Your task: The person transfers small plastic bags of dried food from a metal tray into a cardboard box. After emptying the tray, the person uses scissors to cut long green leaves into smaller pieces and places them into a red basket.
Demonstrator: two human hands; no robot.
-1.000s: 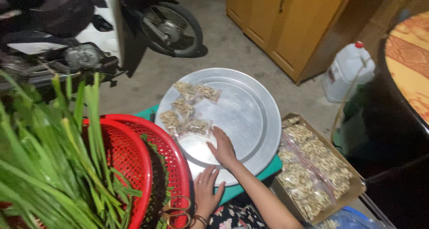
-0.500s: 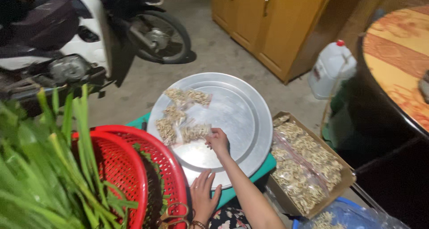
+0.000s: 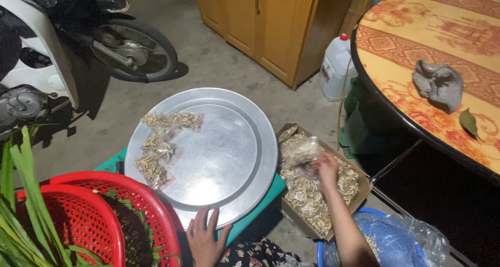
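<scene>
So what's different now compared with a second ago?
The right hand left the round metal tray and reached right into the cardboard box, onto a clear bag there. The left hand stayed at the tray's near rim; the small packets stayed put.

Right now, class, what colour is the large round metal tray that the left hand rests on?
Silver-grey; the large round metal tray shows best in the head view.

A bare concrete floor (image 3: 219, 74), a wooden cabinet (image 3: 271, 27) and a round patterned table (image 3: 416, 48), dimly lit.
</scene>
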